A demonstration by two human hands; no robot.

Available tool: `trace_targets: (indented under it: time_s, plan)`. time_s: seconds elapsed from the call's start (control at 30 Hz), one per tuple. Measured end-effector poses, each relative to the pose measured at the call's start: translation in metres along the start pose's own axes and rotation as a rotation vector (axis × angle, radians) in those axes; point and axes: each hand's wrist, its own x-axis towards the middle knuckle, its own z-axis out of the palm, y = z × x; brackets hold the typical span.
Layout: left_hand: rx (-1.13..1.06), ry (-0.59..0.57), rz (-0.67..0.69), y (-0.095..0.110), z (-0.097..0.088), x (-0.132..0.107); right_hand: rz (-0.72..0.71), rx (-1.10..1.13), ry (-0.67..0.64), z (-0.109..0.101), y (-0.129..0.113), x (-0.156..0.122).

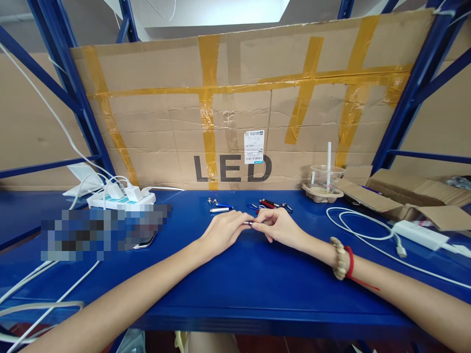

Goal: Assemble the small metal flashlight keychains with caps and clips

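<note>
Near the middle of the blue tabletop, my left hand [224, 231] and my right hand [279, 225] meet at the fingertips. Between them is a small shiny metal tube [248, 223], mostly covered by fingers. My left fingers are closed on its left end, while my right thumb and finger pinch the other end. Just beyond my left hand lie a silver tube [219, 210], a blue tube [224, 206] and small metal clips [212, 201]. Behind my right hand are dark red and black tubes [268, 203], a blue cord loop [252, 206] and a dark carabiner clip [286, 208].
At left, a white power strip [121, 200] with plugs and cables sits by a blurred-out area and a phone [144, 243]. To the right are a plastic cup [326, 176] in a cardboard holder, a white cable [362, 235], a white adapter [419, 235] and an open cardboard box [412, 191].
</note>
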Motion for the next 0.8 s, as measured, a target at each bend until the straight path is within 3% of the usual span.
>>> trace_targets:
  time_s: [0.23, 0.37, 0.6, 0.8]
  plan:
    - [-0.014, 0.055, -0.019, 0.001, 0.0, 0.001, 0.089, -0.014, -0.019, -0.002, -0.001, 0.003]
    - [-0.061, 0.045, -0.126, 0.004, 0.001, 0.004, 0.061, -0.048, 0.012, -0.003, 0.002, 0.004]
    - [-0.179, -0.039, -0.309, 0.007, -0.003, 0.007, -0.197, -0.296, 0.187, -0.007, -0.001, 0.001]
    - [-0.241, -0.054, -0.303, 0.005, -0.002, 0.006, -0.477, -0.464, 0.172, -0.014, 0.003, 0.003]
